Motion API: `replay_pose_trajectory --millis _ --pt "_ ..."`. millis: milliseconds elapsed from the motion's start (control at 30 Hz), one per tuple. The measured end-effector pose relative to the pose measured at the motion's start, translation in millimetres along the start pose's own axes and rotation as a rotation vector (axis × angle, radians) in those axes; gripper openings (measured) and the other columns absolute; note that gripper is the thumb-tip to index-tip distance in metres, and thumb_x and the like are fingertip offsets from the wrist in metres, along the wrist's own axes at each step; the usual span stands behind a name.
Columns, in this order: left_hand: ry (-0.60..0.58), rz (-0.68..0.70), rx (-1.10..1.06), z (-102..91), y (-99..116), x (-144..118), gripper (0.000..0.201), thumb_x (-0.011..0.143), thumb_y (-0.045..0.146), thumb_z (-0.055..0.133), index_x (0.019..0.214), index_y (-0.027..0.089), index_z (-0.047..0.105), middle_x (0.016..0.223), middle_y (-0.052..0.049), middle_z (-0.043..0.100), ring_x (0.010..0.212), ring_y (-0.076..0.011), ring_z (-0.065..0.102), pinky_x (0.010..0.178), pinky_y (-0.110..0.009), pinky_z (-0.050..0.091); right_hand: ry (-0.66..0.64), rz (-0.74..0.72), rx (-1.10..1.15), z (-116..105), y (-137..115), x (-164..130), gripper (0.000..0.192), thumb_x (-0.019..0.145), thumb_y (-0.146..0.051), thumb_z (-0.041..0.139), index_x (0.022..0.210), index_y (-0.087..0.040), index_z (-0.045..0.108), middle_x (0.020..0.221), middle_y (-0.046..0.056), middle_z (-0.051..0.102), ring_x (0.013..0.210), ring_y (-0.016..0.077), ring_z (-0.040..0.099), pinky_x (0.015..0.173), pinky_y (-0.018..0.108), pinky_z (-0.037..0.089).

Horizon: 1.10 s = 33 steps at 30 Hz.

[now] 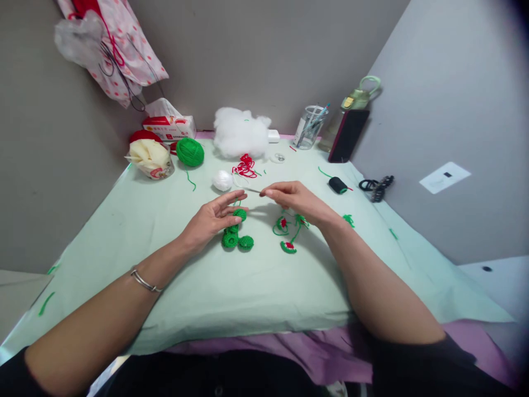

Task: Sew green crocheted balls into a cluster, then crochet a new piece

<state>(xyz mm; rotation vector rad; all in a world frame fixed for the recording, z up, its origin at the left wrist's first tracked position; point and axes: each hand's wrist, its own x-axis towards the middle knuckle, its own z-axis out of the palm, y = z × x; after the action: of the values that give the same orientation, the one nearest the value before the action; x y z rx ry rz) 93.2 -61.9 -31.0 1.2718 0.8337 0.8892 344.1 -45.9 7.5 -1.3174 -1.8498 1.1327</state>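
Note:
My left hand has its thumb and fingers around a green crocheted ball. Below it, a green crocheted tube piece and another small green ball rest on the cloth; whether they are joined to it I cannot tell. Between finger and thumb, my right hand pinches a thin metal needle that points left toward my left fingertips. A thin green strand loops near those fingertips. Beneath my right hand lie small red, white and green crocheted watermelon slices with green yarn tails.
Behind my hands are a white yarn ball, tangled red yarn and white stuffing. Green yarn, a snack cup and tissues stand left. A pen cup, phone, black yarn bobbin and hair clip are right.

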Motion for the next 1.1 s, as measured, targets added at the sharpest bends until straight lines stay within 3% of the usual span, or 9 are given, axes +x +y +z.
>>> replay_pose_trajectory --millis 100,200,267,333,500,600,667,867,1100 --pt "-0.003 -0.023 -0.003 0.0 1.1 -0.5 0.061 0.077 0.023 0.084 0.135 0.025 0.067 0.153 -0.013 0.057 0.126 -0.031 0.065 0.103 -0.042 0.053 0.158 0.039 -0.185 -5.2 12.8 5.4 0.042 0.093 -0.052 0.06 0.104 -0.016 0.078 0.075 0.002 0.061 0.069 0.0152 0.047 0.067 0.031 0.035" --pt "-0.031 -0.042 -0.021 -1.1 1.1 -0.5 0.058 0.077 0.022 0.083 0.132 0.025 0.069 0.149 -0.013 0.06 0.124 -0.0301 0.066 0.102 -0.042 0.053 0.29 -0.003 -0.443 4.1 23.5 11.2 0.027 0.093 -0.036 0.064 0.108 -0.018 0.079 0.103 0.011 0.069 0.095 0.0239 0.059 0.083 0.035 0.042" --pt "-0.058 -0.046 -0.033 -2.0 1.0 -0.4 0.057 0.077 0.022 0.084 0.131 0.026 0.07 0.149 -0.012 0.061 0.123 -0.0294 0.067 0.103 -0.042 0.053 0.271 -0.091 -0.469 16.4 25.6 13.3 0.024 0.092 -0.026 0.064 0.111 -0.019 0.078 0.113 0.013 0.069 0.105 0.0256 0.06 0.09 0.037 0.044" --pt "-0.09 -0.037 -0.04 -2.3 1.3 -0.5 0.056 0.077 0.022 0.084 0.131 0.027 0.07 0.147 -0.011 0.063 0.124 -0.0292 0.066 0.104 -0.042 0.052 0.15 -0.174 -0.356 30.7 24.4 14.2 0.027 0.09 -0.022 0.066 0.114 -0.018 0.076 0.114 0.012 0.069 0.101 0.0227 0.063 0.089 0.035 0.047" --pt "-0.16 -0.035 -0.058 0.8 5.4 -2.0 0.053 0.075 0.021 0.085 0.127 0.027 0.074 0.138 -0.01 0.07 0.126 -0.0303 0.065 0.107 -0.043 0.051 -0.013 -0.211 0.004 56.9 19.5 17.2 0.034 0.085 -0.02 0.064 0.119 -0.018 0.071 0.106 0.006 0.071 0.086 0.016 0.062 0.077 0.028 0.047" --pt "-0.174 -0.066 -0.088 1.4 7.8 -2.8 0.053 0.075 0.021 0.085 0.127 0.027 0.075 0.137 -0.01 0.071 0.122 -0.0296 0.068 0.104 -0.042 0.054 -0.049 -0.209 0.092 57.4 18.5 18.7 0.018 0.088 -0.023 0.057 0.094 -0.014 0.072 0.078 0.001 0.065 0.07 0.0123 0.054 0.065 0.025 0.04" --pt "-0.142 -0.079 -0.119 -0.2 9.1 -2.9 0.054 0.075 0.021 0.084 0.128 0.029 0.074 0.14 -0.009 0.069 0.123 -0.029 0.067 0.098 -0.038 0.057 -0.023 -0.187 0.025 52.1 17.7 18.1 0.021 0.09 -0.027 0.057 0.081 -0.014 0.07 0.067 -0.002 0.058 0.064 0.0113 0.048 0.061 0.025 0.035" --pt "-0.047 -0.114 -0.208 -5.3 14.0 -2.5 0.051 0.078 0.019 0.083 0.127 0.03 0.074 0.151 -0.007 0.06 0.125 -0.0246 0.066 0.09 -0.027 0.059 0.11 -0.097 -0.079 33.3 12.1 14.5 0.016 0.088 -0.027 0.063 0.09 -0.015 0.074 0.074 0.001 0.069 0.065 0.0126 0.054 0.066 0.027 0.04" --pt "0.068 -0.084 -0.245 -2.1 9.3 -0.4 0.041 0.081 0.02 0.081 0.122 0.023 0.076 0.137 -0.009 0.07 0.108 -0.0198 0.071 0.089 -0.028 0.059 0.199 -0.111 -0.358 30.9 4.8 10.9 0.005 0.088 -0.021 0.068 0.087 -0.019 0.073 0.074 0.001 0.072 0.067 0.0135 0.056 0.07 0.028 0.037"
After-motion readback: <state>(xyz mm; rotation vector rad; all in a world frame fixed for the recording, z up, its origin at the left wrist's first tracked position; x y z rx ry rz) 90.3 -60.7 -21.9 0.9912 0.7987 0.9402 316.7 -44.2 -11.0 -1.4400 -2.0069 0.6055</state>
